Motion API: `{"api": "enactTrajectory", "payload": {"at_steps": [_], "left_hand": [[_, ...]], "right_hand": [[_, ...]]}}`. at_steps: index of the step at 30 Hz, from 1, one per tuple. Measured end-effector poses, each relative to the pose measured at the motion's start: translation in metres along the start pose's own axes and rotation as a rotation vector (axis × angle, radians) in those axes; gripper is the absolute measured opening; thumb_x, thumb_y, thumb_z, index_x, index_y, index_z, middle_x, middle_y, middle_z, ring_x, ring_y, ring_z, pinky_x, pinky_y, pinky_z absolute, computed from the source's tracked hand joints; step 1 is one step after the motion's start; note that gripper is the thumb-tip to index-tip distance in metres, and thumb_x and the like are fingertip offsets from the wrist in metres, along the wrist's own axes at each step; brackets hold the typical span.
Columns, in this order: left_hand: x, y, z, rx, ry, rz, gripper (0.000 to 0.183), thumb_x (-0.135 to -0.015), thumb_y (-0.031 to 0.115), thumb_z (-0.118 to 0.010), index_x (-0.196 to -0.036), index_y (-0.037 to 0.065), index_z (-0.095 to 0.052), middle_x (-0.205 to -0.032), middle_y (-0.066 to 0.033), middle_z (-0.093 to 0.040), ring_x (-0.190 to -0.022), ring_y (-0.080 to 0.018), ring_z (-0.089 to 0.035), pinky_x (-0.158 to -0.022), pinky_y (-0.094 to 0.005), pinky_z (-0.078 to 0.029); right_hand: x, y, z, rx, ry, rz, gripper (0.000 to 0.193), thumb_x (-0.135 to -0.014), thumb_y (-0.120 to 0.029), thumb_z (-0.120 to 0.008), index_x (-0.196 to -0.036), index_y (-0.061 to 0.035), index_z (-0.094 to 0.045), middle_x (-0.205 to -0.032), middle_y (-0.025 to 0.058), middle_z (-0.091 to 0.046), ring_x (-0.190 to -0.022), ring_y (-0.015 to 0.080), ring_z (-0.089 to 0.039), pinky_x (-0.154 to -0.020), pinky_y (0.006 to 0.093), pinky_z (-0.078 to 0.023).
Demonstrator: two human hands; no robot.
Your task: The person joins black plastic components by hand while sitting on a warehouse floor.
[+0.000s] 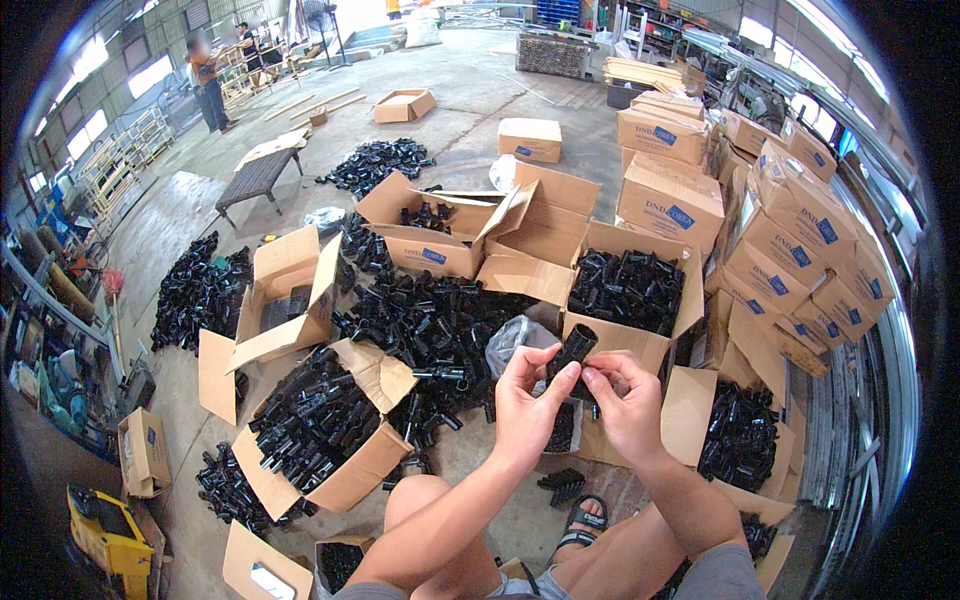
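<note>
Between my two hands, above the open boxes, is a black tubular fitting [577, 346] with a ribbed open end tilted up and away. My left hand [532, 402] is closed round its left side with thumb and fingers. My right hand [628, 400] pinches at its right side, lower down; the fingertips partly hide what they grip there. Just beyond stands an open carton [688, 300] filled with black fittings [627, 288]. A clear plastic bag [508, 342] lies left of the held fitting. Below my hands, a few black parts [562, 484] lie together on the floor.
Loose black fittings [440, 310] heap across the floor. An open carton [365, 465] of them stands at left, another [780, 470] at right. Closed cartons [770, 240] are stacked at right beside long metal profiles [880, 400]. A person [205, 85] stands far left beyond a low table [262, 178].
</note>
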State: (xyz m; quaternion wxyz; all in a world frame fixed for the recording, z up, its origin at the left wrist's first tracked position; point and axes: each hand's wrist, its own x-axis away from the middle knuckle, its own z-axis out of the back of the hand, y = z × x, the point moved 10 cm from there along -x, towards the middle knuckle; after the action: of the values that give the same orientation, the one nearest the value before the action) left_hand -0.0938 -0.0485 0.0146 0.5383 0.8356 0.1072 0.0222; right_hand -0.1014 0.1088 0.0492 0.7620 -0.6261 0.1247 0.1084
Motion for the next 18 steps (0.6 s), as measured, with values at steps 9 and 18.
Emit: {"api": "enactTrajectory", "payload": {"at_steps": [9,18], "left_hand": [[0.000,0.003,0.002,-0.045,0.005,-0.038,0.022,-0.090,0.009,-0.076,-0.105,0.003,-0.061,-0.099,-0.0015,-0.064,-0.087,-0.0056,-0.054,-0.079,-0.0231,-0.047],[0.001,0.003,0.002,-0.020,0.010,-0.023,0.022,-0.089,0.009,-0.077,-0.104,0.003,-0.061,-0.101,-0.0007,-0.064,-0.086,-0.0052,-0.052,-0.078,-0.0223,-0.046]], "right_hand": [[0.000,-0.014,-0.001,0.107,0.028,0.103,0.012,-0.089,-0.006,-0.073,-0.095,0.0030,-0.069,-0.097,0.0125,-0.069,-0.092,0.0221,-0.067,-0.083,0.0327,-0.051],[0.003,-0.022,-0.006,0.215,0.018,0.121,0.011,-0.093,-0.006,-0.067,-0.098,0.0041,-0.067,-0.096,0.0106,-0.067,-0.091,0.0160,-0.063,-0.082,0.0288,-0.049]]}}
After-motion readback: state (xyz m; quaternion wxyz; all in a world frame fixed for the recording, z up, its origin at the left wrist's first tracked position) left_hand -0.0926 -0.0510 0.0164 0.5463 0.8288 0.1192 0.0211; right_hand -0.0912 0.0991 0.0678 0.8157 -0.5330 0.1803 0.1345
